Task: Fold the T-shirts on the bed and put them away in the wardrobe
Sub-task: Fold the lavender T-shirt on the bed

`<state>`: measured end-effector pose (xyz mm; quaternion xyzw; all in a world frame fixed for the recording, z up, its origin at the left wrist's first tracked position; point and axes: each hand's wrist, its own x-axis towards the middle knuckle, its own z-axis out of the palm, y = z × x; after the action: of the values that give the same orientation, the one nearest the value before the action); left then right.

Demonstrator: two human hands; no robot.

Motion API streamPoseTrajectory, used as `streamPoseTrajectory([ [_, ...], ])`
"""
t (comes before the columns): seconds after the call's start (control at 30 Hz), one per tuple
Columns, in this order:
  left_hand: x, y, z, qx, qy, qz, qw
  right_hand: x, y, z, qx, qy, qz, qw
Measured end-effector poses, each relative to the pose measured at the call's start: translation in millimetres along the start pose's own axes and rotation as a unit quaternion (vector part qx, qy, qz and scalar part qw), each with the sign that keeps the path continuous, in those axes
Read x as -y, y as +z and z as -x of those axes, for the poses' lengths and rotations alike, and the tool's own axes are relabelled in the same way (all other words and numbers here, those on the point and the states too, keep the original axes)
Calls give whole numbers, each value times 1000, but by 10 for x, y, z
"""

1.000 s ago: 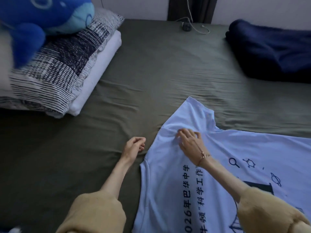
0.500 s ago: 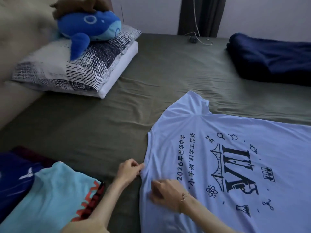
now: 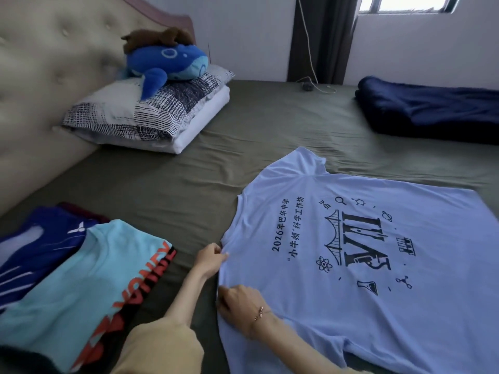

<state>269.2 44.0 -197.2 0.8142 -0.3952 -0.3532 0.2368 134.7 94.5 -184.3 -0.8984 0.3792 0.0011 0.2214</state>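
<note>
Left hand [image 3: 210,259] pinches the collar edge of the pale blue T-shirt [image 3: 351,265] — right hand [image 3: 237,300], fingers curled, grips the same edge just below. Shirt lies flat, print up, right of centre on the olive bed sheet [image 3: 189,190]. Turquoise T-shirt [image 3: 81,279] overlaps a dark blue T-shirt [image 3: 35,244], lower left.

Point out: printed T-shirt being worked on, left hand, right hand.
light blue T-shirt [image 3: 337,306], head view, bare cloth below the print
left hand [image 3: 209,259], head view, back of the hand at the shirt's edge
right hand [image 3: 237,300], head view, knuckles
</note>
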Motion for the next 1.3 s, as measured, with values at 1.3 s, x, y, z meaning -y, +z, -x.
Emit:
streamPoseTrajectory([
  [1.3, 539, 153, 1353, 54, 39, -34, 997, 383, 191, 1669, 91, 50, -2, 995],
])
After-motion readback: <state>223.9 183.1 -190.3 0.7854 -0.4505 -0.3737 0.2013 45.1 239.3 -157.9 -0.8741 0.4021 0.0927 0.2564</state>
